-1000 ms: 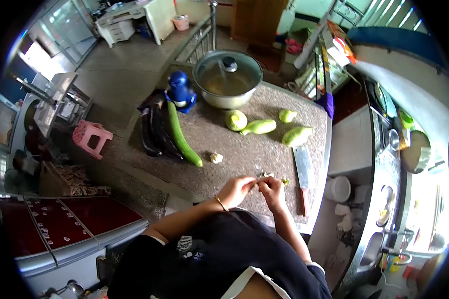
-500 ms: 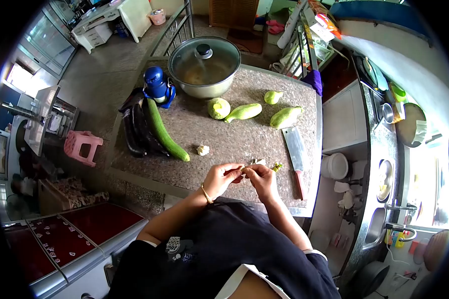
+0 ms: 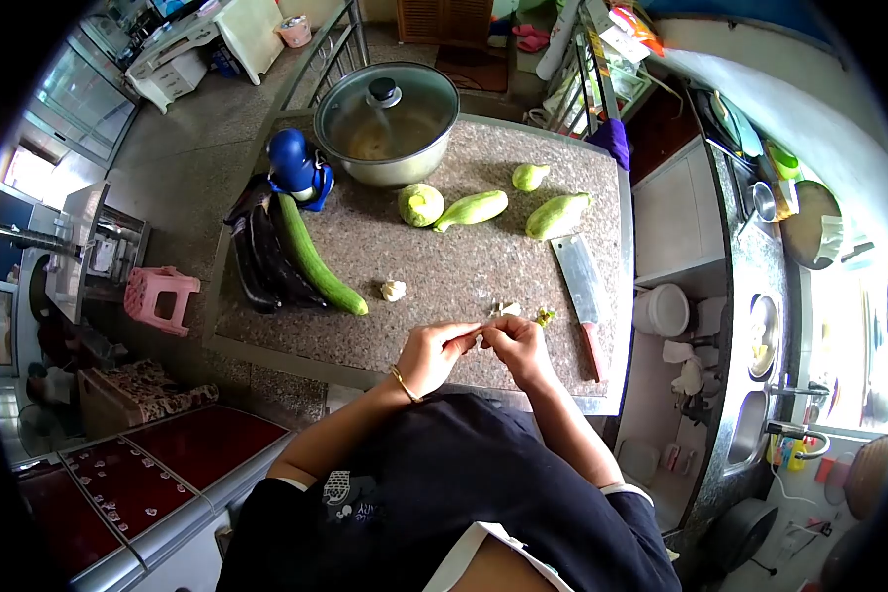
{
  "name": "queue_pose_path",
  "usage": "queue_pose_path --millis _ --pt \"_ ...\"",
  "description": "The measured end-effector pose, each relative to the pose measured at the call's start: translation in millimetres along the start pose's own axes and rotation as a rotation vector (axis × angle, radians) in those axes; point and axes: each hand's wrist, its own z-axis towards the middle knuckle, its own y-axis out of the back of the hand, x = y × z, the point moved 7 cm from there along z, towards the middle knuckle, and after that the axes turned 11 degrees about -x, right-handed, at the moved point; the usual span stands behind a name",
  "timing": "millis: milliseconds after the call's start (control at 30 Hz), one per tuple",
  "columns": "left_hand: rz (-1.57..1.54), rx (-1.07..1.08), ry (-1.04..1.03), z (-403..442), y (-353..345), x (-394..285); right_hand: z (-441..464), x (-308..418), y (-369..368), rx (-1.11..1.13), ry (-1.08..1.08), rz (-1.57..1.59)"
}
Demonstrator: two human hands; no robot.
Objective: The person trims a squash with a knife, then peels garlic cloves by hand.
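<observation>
Garlic bulb point(image 3: 393, 290): set on the tabletop, well inside the near edge, just beyond the left hand.
Tabletop point(image 3: 464, 261): speckled stone, bordered by a metal rim; open room is left between the garlic bulb and the squashes.
Pot point(image 3: 390, 163): lidded, placed near the far left corner.
Eggplants point(image 3: 257, 261): grouped by the left edge, below the blue bottle point(image 3: 291, 163).
Cleaver point(image 3: 584, 286): laid flat near the right edge, its handle angled toward the near edge.
Cucumber point(image 3: 318, 261): laid against the eggplants.
Hands: left hand point(image 3: 429, 357) and right hand point(image 3: 518, 350) are held over the near edge, fingertips pinched closed and brought together; what is gripped cannot be told.
Squashes point(image 3: 472, 209): four, spread between pot and cleaver.
Pale scraps point(image 3: 506, 309): scattered just beyond the right hand, beside green bits point(image 3: 545, 316).
</observation>
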Motion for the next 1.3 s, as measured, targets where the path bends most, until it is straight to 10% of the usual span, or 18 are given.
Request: queue_pose_path --millis 433,933,1133,1300 --pt "-0.272 -0.016 0.227 -3.7 -12.0 25.4 -9.7 18.0 3.9 -0.21 0.254 -0.143" --pt "0.041 -0.106 -0.091 -4.0 -2.5 -3.9 -13.1 40.7 1.6 -0.174 0.609 -0.428" --pt "-0.097 -0.123 0.098 -4.2 -6.0 19.5 1.9 5.8 10.8 -0.278 0.349 -0.513" --pt "-0.846 -0.095 0.714 -11.5 -17.8 55.0 6.9 -11.7 31.1 -0.367 0.216 -0.601"
